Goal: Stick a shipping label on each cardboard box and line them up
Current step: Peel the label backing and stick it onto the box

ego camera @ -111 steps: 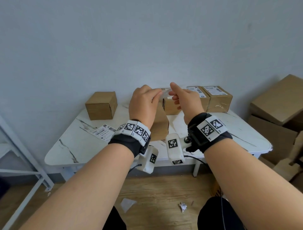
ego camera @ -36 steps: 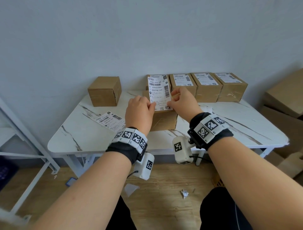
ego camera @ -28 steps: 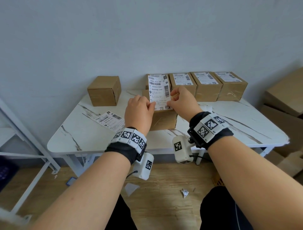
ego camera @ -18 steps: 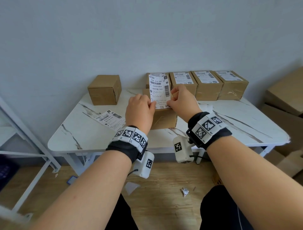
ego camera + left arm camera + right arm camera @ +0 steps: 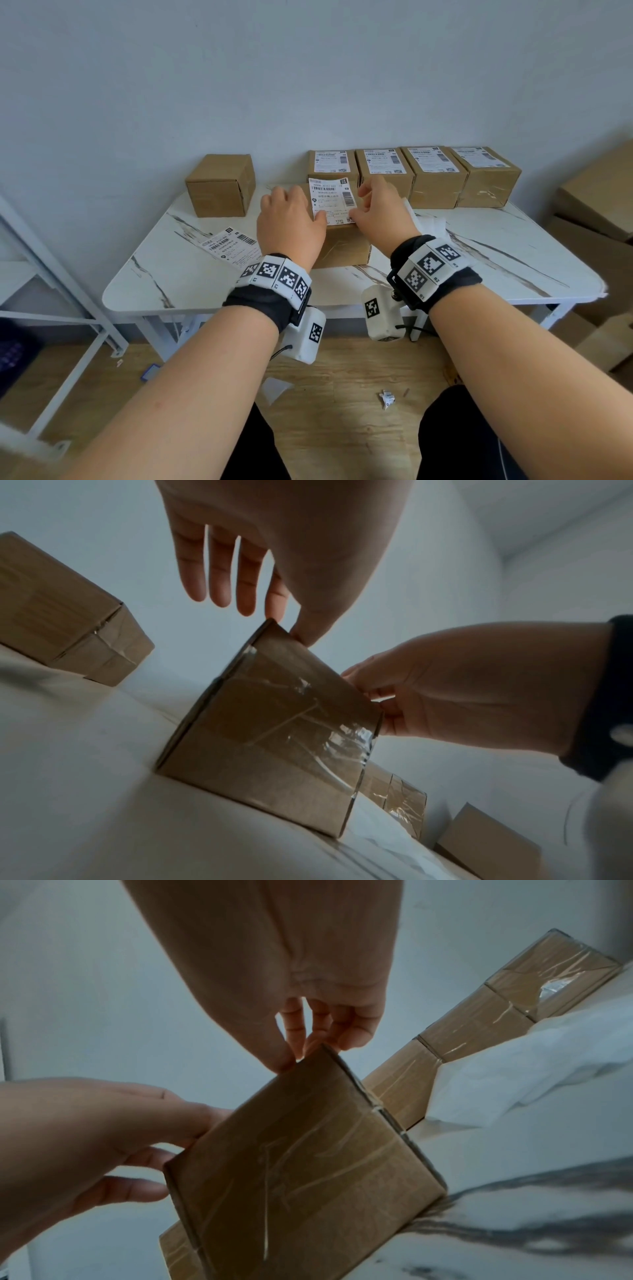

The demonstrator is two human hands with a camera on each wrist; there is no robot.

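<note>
A taped cardboard box (image 5: pixel 342 250) stands mid-table, also seen from below in the wrist views (image 5: pixel 274 737) (image 5: pixel 301 1177). A white shipping label (image 5: pixel 331 200) lies flat on its top. My left hand (image 5: pixel 291 222) is at the label's left edge. Its thumb presses the near corner, and its fingers (image 5: pixel 219 569) stretch straight above the box. My right hand (image 5: pixel 380 212) is at the label's right edge, thumb and curled forefinger (image 5: pixel 294 1031) pinching it at the box's top corner. An unlabelled box (image 5: pixel 219 188) stands at the back left.
Several labelled boxes (image 5: pixel 431 185) stand in a row along the wall. A loose label (image 5: pixel 233 245) lies left of my hands and crumpled backing paper (image 5: pixel 430 222) right of them. A metal rack (image 5: pixel 51 274) is at the left and stacked cardboard (image 5: pixel 599 205) at the right.
The label, held upright over the box by both hands, has come down flat onto the box top. My left fingers have let go and straightened.
</note>
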